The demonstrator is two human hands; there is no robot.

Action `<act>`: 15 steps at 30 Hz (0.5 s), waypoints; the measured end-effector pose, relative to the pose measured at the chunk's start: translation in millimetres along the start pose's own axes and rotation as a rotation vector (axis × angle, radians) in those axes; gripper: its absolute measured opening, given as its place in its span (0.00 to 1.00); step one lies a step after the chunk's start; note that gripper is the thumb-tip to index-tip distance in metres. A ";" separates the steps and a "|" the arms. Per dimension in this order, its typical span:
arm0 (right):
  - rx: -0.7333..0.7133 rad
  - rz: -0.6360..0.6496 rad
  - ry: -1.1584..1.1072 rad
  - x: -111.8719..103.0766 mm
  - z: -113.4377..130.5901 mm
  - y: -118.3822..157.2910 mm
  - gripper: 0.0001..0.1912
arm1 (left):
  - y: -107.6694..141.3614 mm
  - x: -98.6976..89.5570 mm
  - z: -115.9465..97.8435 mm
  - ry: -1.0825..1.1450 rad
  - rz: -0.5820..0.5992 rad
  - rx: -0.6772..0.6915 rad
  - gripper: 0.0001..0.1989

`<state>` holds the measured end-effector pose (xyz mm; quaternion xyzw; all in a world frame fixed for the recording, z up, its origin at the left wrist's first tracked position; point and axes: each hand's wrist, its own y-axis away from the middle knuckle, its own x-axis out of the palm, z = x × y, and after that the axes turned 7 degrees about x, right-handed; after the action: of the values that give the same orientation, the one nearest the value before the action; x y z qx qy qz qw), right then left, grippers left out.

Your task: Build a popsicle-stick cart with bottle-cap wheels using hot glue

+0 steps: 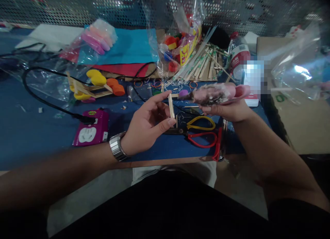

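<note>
My left hand (144,124) pinches a short piece of joined wooden sticks (171,106) between thumb and fingers, upright over the table. A pink hot glue gun (216,93), smeared with dark and whitish residue, is gripped in my right hand (229,110). Its dark nozzle points left toward the sticks, with a gap between them. A small purple disc (183,93) on sticks shows just behind the nozzle. Below the hands lie scissors with one yellow and one red handle (202,139). To the left stands a stick frame (96,92) with yellow and orange round pieces.
A purple power socket (91,129) with a black cable plugged in sits at left. Behind are a pile of wooden sticks (206,65), glue sticks, a bag of coloured caps (175,48) and coloured sheets (134,45). A bottle (239,55) and cardboard box (301,122) stand at right.
</note>
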<state>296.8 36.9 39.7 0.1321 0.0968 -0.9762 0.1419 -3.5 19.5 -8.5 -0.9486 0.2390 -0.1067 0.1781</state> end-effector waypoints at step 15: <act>-0.017 0.213 -0.007 -10.3 -0.1 -9.5 0.18 | -1.7 1.1 -4.1 0.010 0.009 0.056 0.39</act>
<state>303.4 48.5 44.0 0.1370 0.0900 -0.9553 0.2462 -3.0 19.2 -4.0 -0.9415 0.2413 -0.1173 0.2037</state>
